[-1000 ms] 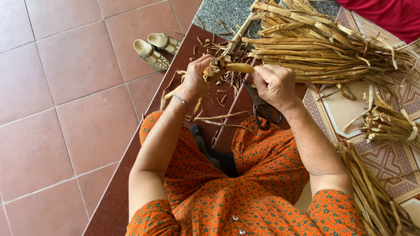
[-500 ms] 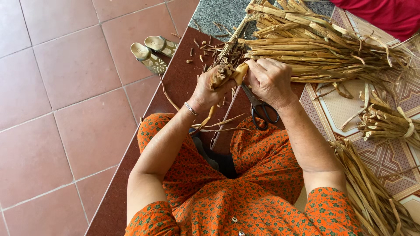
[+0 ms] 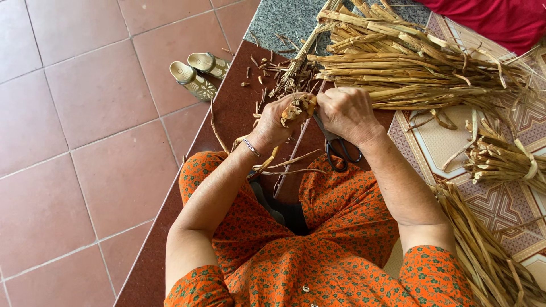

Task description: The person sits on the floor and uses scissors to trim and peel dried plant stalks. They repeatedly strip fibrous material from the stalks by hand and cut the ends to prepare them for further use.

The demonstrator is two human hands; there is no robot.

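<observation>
My left hand (image 3: 277, 121) grips a small bunch of dried plant strips (image 3: 297, 106), bent over at the top. My right hand (image 3: 344, 111) is closed around the same bunch from the right, fingers pressed against it. Loose strip ends (image 3: 284, 162) hang below my hands over my lap. A pair of black-handled scissors (image 3: 336, 149) lies on the ledge just under my right hand.
A large heap of dried stalks (image 3: 409, 62) lies ahead on the right. A tied bundle (image 3: 500, 159) and more stalks (image 3: 489, 250) rest on the patterned mat (image 3: 443, 142). Two sandals (image 3: 199, 71) sit on the red tiled floor at left. Red cloth (image 3: 500, 20) is at top right.
Both hands have drawn closer together around the bunch, and the bunch has been folded tighter between them. The view has shifted slightly.
</observation>
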